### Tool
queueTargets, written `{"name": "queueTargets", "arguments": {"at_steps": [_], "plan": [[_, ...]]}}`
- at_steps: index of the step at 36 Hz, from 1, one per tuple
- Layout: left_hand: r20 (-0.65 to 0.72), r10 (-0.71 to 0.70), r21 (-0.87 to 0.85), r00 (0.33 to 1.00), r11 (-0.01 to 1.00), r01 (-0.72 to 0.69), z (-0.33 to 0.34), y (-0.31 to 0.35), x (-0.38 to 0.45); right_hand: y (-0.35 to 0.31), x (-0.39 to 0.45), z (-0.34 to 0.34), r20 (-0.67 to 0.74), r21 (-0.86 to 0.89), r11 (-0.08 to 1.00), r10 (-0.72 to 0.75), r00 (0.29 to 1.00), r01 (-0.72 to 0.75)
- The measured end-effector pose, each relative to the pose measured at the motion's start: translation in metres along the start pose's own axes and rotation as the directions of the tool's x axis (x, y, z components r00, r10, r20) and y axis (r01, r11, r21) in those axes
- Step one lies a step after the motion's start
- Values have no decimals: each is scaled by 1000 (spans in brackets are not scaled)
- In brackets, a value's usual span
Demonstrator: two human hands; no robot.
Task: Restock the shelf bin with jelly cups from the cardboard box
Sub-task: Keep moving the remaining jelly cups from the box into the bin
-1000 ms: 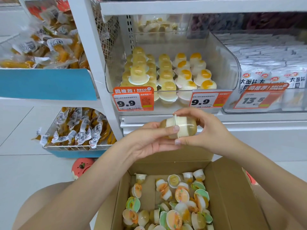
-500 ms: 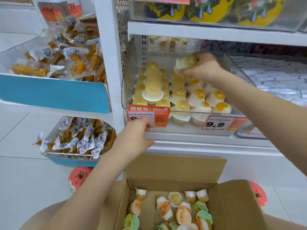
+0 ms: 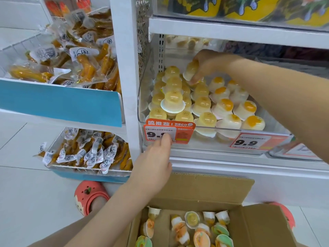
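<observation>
held jelly cup: a yellow jelly cup (image 3: pixel 191 70) sits in the fingers of the right hand (image 3: pixel 208 64), tilted, dome up and to the right, flat lid rim down and to the left, over the back middle of the shelf bin (image 3: pixel 220 128).
cup's axis: it leans toward the rear of the bin; judged, it needs turning lid-down to match the stacked cups below.
landing spot: the yellow stacks (image 3: pixel 173 97) lie just below and to the left of the cup; the white cups with orange centres (image 3: pixel 224 106) lie to its right. The cup hangs between the 2 groups, nearer the yellow.
right hand: fingers curled around the cup from above and behind, forearm crossing in from the right over the white cups.
left hand (image 3: pixel 156 161): holds nothing, fingers loosely straight, fingertips against the orange price tag (image 3: pixel 169 133) on the bin's front lip; the 2 hands are well apart.
nearer hand: the right, since it already carries the cup; the left is nearer the cardboard box (image 3: pixel 210 191) for the next pick.
edges: the clear front wall stands between the left hand and the cups; the upper shelf (image 3: pixel 231 29) limits room above the right hand.
open room: space behind the stacks, toward the rear wall, looks free; the front rows look full.
supply: more jelly cups (image 3: pixel 192 227) lie jumbled in the box below.
</observation>
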State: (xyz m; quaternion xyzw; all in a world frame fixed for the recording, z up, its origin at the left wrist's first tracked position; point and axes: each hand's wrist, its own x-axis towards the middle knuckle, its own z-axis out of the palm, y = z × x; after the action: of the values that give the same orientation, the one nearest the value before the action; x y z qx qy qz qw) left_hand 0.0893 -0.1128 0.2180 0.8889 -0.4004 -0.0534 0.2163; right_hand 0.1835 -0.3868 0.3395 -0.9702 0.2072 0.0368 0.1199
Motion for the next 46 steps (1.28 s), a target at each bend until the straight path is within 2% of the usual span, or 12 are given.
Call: {"name": "queueTargets", "arguments": {"at_steps": [11,20,22,24,27,30,32,34,38,41,44,46], "plan": [[20,18,17,1000,1000,-19,3,-4,1,1,12,10,94,-55,998,19,995,-14],[13,25,33,1000,999,-26,5,-6,1,8,5,12,71,-75,997,9,997,-3],[10,28,24,1000,999,-28,6,-6,-1,12,-16,13,-11,-28,999,-16,1000,15],[27,34,2,999,999,-34,9,-7,-4,14,-47,16,-182,26,996,-74,981,80],[96,24,-58,995,998,-18,20,-11,-13,14,-116,35,-467,118,956,-187,864,270],[145,-2,-106,989,994,18,41,-18,-24,18,-196,72,-577,236,877,-219,787,418],[197,-38,-150,980,986,68,60,-25,-33,25,-241,107,-513,422,807,-162,843,412],[276,-80,-137,958,983,121,84,-33,-44,37,-272,150,-387,591,745,-75,919,310],[378,-191,-81,906,968,237,135,-54,-71,68,-306,239,-68,671,741,43,997,14],[429,-291,-61,855,935,349,174,-70,-97,79,-314,294,182,611,779,35,983,-141],[498,-392,-36,773,882,470,206,-84,-121,79,-312,339,387,496,850,-33,921,-178],[535,-439,-9,722,851,525,222,-91,-133,80,-306,365,450,427,887,-40,892,-176]]}}
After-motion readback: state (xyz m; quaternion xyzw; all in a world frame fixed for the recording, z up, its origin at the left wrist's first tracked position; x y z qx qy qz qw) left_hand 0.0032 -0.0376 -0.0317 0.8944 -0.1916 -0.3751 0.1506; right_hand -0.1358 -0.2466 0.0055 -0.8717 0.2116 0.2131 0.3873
